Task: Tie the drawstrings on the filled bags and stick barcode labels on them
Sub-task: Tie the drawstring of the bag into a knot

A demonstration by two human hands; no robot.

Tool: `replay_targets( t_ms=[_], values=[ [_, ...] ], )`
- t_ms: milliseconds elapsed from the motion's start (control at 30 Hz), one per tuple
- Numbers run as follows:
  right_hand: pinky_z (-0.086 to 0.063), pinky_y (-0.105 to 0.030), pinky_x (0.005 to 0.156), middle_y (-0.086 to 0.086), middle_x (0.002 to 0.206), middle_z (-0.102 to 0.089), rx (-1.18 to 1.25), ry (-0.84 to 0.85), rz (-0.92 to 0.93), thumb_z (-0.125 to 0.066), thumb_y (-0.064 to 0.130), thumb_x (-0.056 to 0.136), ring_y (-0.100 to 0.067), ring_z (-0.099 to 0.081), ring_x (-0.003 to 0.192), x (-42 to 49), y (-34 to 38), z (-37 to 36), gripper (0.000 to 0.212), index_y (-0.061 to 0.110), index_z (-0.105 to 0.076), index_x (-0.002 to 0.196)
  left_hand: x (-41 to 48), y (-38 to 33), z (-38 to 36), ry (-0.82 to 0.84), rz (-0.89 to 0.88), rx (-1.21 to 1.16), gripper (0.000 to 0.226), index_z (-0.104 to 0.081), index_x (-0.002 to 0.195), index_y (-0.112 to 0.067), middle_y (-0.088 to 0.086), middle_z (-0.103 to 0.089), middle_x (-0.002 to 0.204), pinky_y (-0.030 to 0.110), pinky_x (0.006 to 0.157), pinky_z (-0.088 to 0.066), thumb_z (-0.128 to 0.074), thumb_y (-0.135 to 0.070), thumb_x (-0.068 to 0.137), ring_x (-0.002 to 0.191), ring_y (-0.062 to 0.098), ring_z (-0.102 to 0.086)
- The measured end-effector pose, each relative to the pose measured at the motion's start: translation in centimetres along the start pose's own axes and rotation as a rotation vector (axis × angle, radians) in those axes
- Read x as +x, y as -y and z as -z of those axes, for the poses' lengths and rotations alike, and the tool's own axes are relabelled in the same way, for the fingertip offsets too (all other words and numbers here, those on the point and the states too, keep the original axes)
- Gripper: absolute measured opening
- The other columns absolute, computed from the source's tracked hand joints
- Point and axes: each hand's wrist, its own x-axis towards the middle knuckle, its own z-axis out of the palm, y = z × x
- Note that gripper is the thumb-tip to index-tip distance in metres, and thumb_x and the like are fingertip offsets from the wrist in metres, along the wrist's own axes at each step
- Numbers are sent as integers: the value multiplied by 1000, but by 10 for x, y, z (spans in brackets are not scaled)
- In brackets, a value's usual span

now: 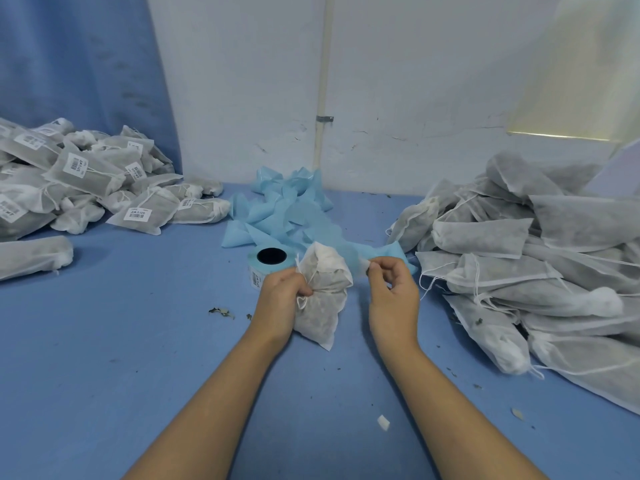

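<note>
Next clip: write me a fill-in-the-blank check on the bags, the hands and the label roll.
The left hand grips a filled bag that shows ____ barcode label; the right hand pinches a small white piece beside it.
The pile of labelled bags lies on the person's ____ side.
The label roll has a ____ core.
The heaped backing paper is light ____.
Missing words: no; left; black; blue.
</note>
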Motion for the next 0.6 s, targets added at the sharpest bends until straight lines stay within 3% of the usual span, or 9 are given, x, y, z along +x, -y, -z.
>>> replay_targets(
  t_ms=[133, 233, 333, 433, 467, 533, 600],
  values=[
    [-38, -10, 60, 6, 77, -58, 44, -126, -13, -54, 9, 93, 4, -49, 60, 4, 2, 3, 15, 19, -61, 84, 0, 0, -1, -25, -5, -13, 22, -28, 47, -20, -12, -26, 45, 13, 42, -23, -47, -12, 54, 44, 2, -26],
    [-48, -14, 59, 2, 67, -66, 188, -96, -109, -50, 6, 96, -5, -62, 59, 3, 4, 3, 17, 16, -58, 84, 1, 3, 0, -53, 6, -24, 21, -33, 52, -16, -7, -33, 50, 17, 49, -27, -50, -10, 62, 49, 5, -32],
    [-55, -18, 70, -4, 76, -69, 304, -66, -169, -51, -1, 94, -8, -67, 69, 3, 6, 1, 18, 10, -60, 83, 1, 4, 1, -47, 14, -39, 9, -53, 73, -6, 5, -53, 71, 27, 64, -37, -49, 0, 78, 70, 15, -49],
    [-54, -15, 70, 0, 74, -68, 328, -73, -194, -55, -1, 91, -3, -65, 65, 4, 8, 1, 14, 7, -64, 83, 1, 4, 0, -31, -50, -33, 27, -62, 95, -15, -4, -65, 92, 16, 72, -46, -46, 5, 85, 88, 13, -58],
    [-53, -14, 69, 1, 73, -68, 334, -75, -201, -58, 0, 90, -2, -65, 65, 4, 9, 1, 11, 7, -64, 84, 2, 3, 0, -24, -84, -23, 35, -62, 109, -20, -7, -66, 104, 14, 79, -46, -47, 4, 87, 98, 10, -58],
    [-53, -14, 71, 0, 75, -69, 356, -63, -221, -61, 2, 90, -3, -66, 66, 3, 9, 1, 7, 8, -65, 88, 3, 4, 0, -13, -135, 16, 51, -47, 137, -22, -7, -55, 133, 22, 101, -40, -48, 0, 92, 121, 8, -50],
    [-54, -17, 77, -2, 79, -71, 374, -37, -248, -63, 0, 88, -6, -69, 73, 2, 10, 0, 15, 12, -64, 98, 4, 5, 0, -32, -161, 67, 55, -36, 145, -21, -5, -46, 144, 31, 110, -35, -50, -5, 94, 131, 9, -43]
  ],
)
